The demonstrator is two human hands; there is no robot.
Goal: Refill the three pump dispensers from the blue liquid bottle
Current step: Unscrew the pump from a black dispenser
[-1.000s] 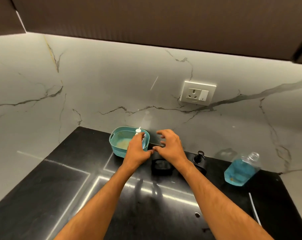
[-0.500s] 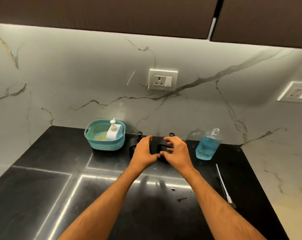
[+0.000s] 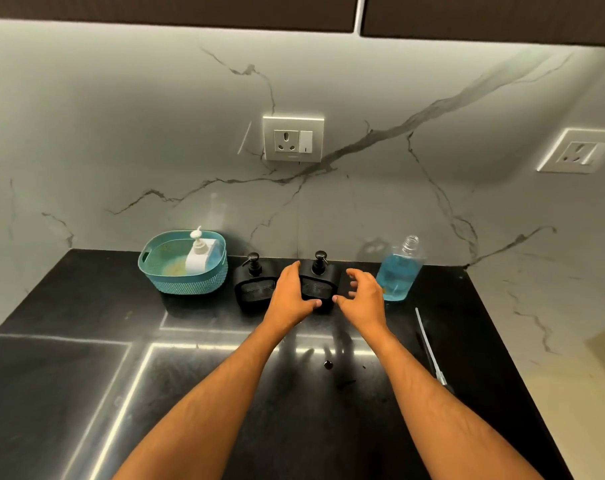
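Two black pump dispensers stand side by side at the back of the black counter (image 3: 69,375): the left black dispenser (image 3: 252,289) and the right black dispenser (image 3: 323,278). My left hand (image 3: 290,296) is wrapped around the right one's left side and front. My right hand (image 3: 361,297) hovers just right of it, fingers spread, holding nothing. A white pump dispenser (image 3: 199,256) stands inside a teal basket (image 3: 176,285). The uncapped clear bottle of blue liquid (image 3: 400,271) stands to the right of my right hand.
A long pump tube with its cap (image 3: 429,348) lies on the counter at the right. A small dark bit (image 3: 327,364) lies on the counter between my forearms. Wall sockets (image 3: 293,138) sit on the marble backsplash. Dark cabinets hang overhead.
My left hand left the white dispenser in the basket and came to the right black dispenser. My right hand drew off it and spread open. The view shifted right.
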